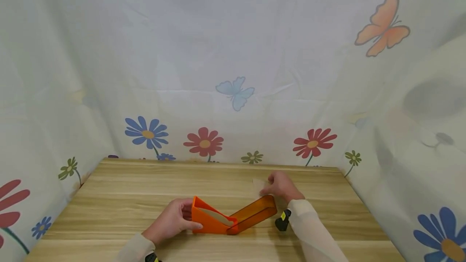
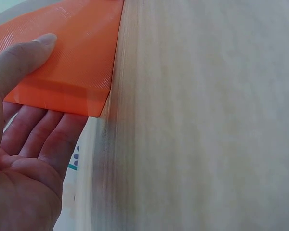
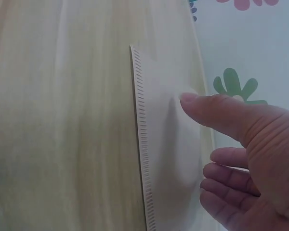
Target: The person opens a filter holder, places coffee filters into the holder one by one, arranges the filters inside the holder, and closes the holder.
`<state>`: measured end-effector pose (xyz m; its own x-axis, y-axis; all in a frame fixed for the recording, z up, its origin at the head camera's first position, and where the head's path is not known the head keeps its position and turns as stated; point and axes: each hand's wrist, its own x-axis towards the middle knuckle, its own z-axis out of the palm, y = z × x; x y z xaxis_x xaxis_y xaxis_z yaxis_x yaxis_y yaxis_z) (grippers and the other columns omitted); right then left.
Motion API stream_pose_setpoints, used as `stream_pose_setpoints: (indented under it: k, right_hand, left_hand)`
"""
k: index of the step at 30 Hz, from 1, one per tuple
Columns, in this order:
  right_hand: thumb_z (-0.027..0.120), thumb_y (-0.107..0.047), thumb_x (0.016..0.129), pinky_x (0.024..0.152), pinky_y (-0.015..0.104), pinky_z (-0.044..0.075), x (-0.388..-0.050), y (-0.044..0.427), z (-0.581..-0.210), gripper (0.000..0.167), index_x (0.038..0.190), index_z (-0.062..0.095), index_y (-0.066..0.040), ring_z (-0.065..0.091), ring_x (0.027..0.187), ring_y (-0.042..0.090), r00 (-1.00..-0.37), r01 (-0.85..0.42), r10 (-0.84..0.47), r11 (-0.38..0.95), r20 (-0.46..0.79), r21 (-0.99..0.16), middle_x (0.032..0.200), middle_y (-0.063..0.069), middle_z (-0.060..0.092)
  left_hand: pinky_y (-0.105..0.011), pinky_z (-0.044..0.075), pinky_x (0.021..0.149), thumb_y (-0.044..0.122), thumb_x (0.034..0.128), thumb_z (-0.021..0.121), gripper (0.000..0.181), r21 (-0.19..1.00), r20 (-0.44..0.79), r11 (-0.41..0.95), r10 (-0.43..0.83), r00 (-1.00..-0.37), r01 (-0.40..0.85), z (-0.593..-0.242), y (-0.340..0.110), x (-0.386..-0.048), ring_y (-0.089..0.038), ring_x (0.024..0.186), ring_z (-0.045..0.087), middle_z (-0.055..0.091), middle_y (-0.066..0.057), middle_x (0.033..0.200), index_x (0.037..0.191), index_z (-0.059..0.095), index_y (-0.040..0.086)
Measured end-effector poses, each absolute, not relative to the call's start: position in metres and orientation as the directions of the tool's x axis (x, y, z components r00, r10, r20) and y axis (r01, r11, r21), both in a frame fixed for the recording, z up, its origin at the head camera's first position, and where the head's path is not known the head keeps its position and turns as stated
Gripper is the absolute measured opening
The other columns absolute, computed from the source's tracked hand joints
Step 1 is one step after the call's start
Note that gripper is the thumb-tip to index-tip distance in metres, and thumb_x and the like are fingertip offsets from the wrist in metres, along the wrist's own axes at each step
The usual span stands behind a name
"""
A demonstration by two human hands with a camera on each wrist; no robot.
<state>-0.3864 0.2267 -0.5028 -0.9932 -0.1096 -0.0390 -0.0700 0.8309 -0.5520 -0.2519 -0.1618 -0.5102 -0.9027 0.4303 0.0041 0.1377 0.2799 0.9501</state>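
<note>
White paper [image 3: 156, 139]; ribbed edge [image 3: 141, 115] shows only in right-wrist view; right hand [image 1: 282, 186] unclenched; left hand [image 1: 173, 219] holds orange case [image 1: 210, 225]

Booth, curtained; wider premises indeterminable. Table [image 1: 145, 181], one, wood-grained. Cloth [image 1: 174, 35], pale, creased, hung behind table and along its left and right. Printed thereon: flowers [image 1: 204, 144] near table level, butterflies [image 1: 384, 27] higher above table.

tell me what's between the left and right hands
In the head view: the orange box, gripped by the left hand, then its open amber lid, then a pale sheet at the right hand.
</note>
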Motion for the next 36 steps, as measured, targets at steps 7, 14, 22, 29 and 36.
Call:
stream_pose_setpoints:
  k: [7,14,22,29,36]
  right_hand:
    - [0.097,-0.033,0.066,0.073,0.038,0.054,-0.384,0.222,-0.498,0.054,0.1,0.069,-0.002,0.054,0.079,0.023,-0.992,-0.068,-0.114,0.845,-0.056,-0.53,0.092,0.007,0.063]
    - [0.096,-0.03,0.069,0.047,0.028,0.017,-0.384,0.218,-0.499,0.053,0.056,0.046,-0.015,0.023,0.05,0.014,-0.988,-0.058,-0.125,0.835,-0.085,-0.548,0.057,-0.004,0.026]
    - [0.094,-0.031,0.072,0.062,0.032,0.048,-0.38,0.22,-0.496,0.041,0.086,0.069,-0.002,0.049,0.069,0.018,-0.99,-0.057,-0.113,0.861,-0.082,-0.505,0.08,0.003,0.059]
    - [0.09,-0.026,0.079,0.052,0.027,0.026,-0.37,0.215,-0.49,0.031,0.07,0.069,-0.005,0.035,0.057,0.016,-0.986,-0.055,-0.128,0.852,-0.104,-0.52,0.06,-0.001,0.036]
    - [0.089,-0.027,0.079,0.053,0.026,0.031,-0.365,0.212,-0.489,0.029,0.07,0.07,-0.008,0.041,0.059,0.016,-0.988,-0.057,-0.122,0.863,-0.098,-0.503,0.06,-0.003,0.039]
  left_hand:
    - [-0.028,0.061,0.088,0.034,0.0796,0.089,0.051,0.951,-0.003,0.28,0.43,-0.903,0.13,-0.51,-0.163,-0.251,-0.02,0.099,0.073,0.076,-0.003,0.116,0.123,0.07,0.016]
    - [-0.029,0.061,0.088,0.033,0.0799,0.089,0.052,0.95,-0.001,0.283,0.426,-0.905,0.132,-0.509,-0.162,-0.251,-0.019,0.098,0.072,0.076,-0.003,0.116,0.124,0.07,0.014]
    - [-0.026,0.06,0.087,0.034,0.079,0.089,0.052,0.949,0.013,0.279,0.425,-0.905,0.145,-0.513,-0.161,-0.254,-0.017,0.099,0.073,0.076,-0.003,0.115,0.123,0.07,0.015]
    - [-0.026,0.06,0.087,0.032,0.08,0.089,0.052,0.955,0.012,0.261,0.437,-0.9,0.14,-0.514,-0.161,-0.253,-0.018,0.099,0.073,0.077,-0.004,0.115,0.124,0.07,0.013]
    - [-0.029,0.06,0.09,0.036,0.0791,0.089,0.054,0.955,-0.018,0.274,0.43,-0.903,0.111,-0.512,-0.162,-0.251,-0.02,0.1,0.072,0.076,-0.003,0.117,0.125,0.07,0.015]
